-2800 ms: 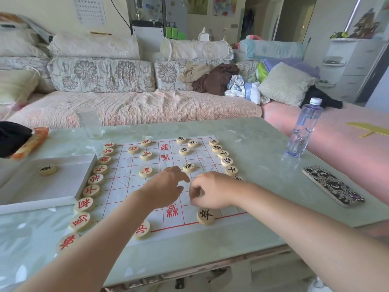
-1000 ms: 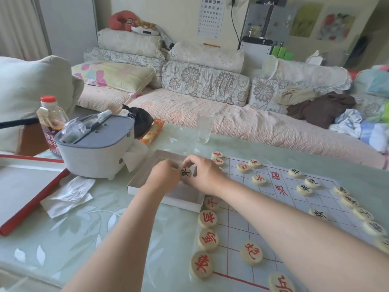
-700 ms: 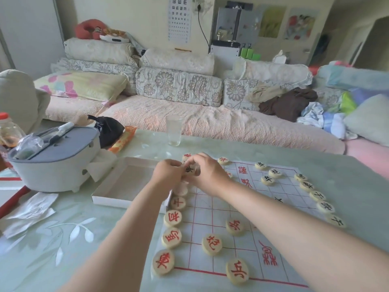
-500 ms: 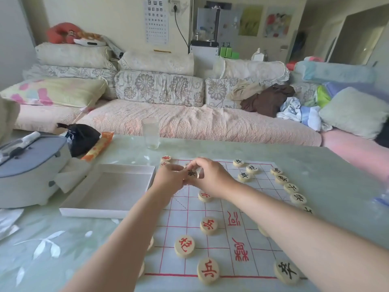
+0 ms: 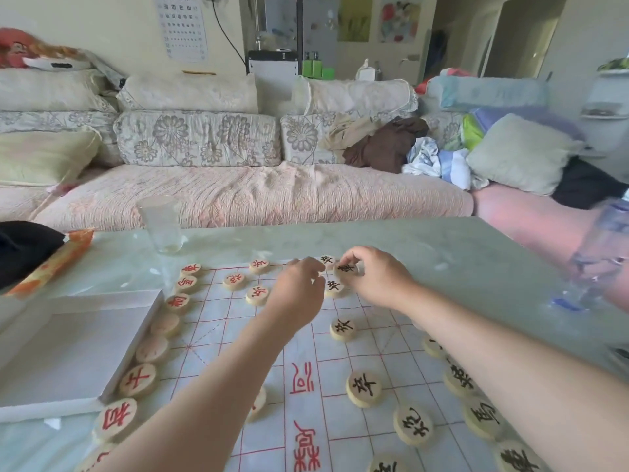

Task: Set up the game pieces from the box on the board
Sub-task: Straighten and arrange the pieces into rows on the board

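Note:
A white board sheet (image 5: 367, 349) with red grid lines lies on the table. Round wooden pieces stand on it: red-lettered ones (image 5: 138, 379) down the left side, black-lettered ones (image 5: 363, 388) on the right. My right hand (image 5: 377, 277) pinches a black-lettered piece (image 5: 346, 269) just above the board's far edge. My left hand (image 5: 299, 291) hovers beside it with loosely curled fingers and holds nothing. The white box (image 5: 68, 342) lies left of the board, and no piece shows in it.
A clear drinking glass (image 5: 160, 223) stands at the far left of the table. A black bag (image 5: 23, 248) and an orange packet (image 5: 51, 264) lie at the left edge. A blurred plastic bottle (image 5: 599, 257) stands at the right. A sofa runs behind the table.
My two hands carried a black-lettered piece from the box across to the board's far edge. My left hand has let go of it; the right still pinches it.

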